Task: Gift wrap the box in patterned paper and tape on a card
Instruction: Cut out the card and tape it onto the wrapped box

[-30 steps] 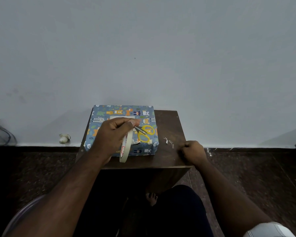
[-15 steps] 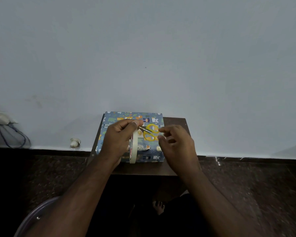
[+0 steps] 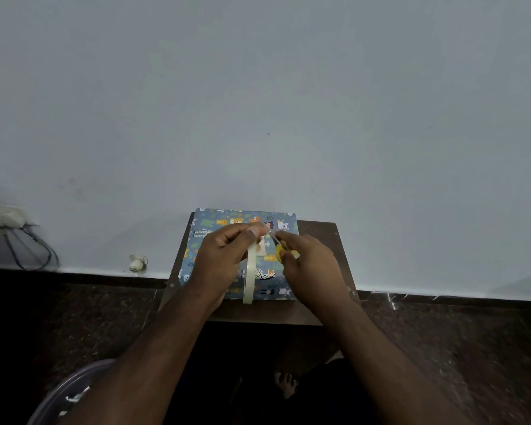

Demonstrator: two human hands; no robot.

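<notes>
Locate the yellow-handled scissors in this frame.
In the head view, the yellow-handled scissors are in the right hand, above the patterned wrapped box, blades pointing toward the left hand holding the cream tape roll.

No words or numbers can be read. The tape roll [image 3: 249,279], standing on the wrapped box [image 3: 210,222], carries a small red mark, possibly print, too blurred to read.
</notes>
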